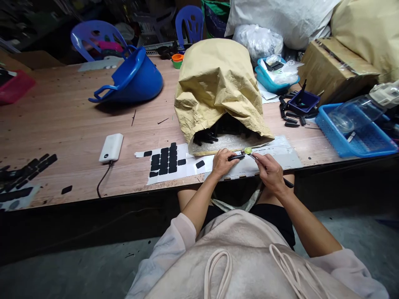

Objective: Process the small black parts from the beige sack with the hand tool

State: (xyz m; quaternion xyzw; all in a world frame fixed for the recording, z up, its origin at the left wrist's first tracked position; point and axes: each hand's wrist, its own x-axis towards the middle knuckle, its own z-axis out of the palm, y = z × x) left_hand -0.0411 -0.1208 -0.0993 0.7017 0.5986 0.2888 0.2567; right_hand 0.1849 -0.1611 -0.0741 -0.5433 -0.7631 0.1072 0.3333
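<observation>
Your left hand (222, 163) pinches one black piece (236, 157), your right hand (270, 172) one thin tool (254, 156); just beyond, one sack (218, 79) holds several dark pieces (206, 136); rightward, one blue basket (368, 148) holds one clear container (353, 113)

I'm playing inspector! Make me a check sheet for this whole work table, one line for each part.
Surface: wood-look table, with small dark marks.
Job's things: black piece, thin tool, yellow-green round thing, black patches.
Clutter: tilted blue bucket, open paper bag.
Hands: left holds black piece; right holds thin tool.
Cables: dark cable from white box to near edge.
Surroundings: purple chairs, white sack behind.
</observation>
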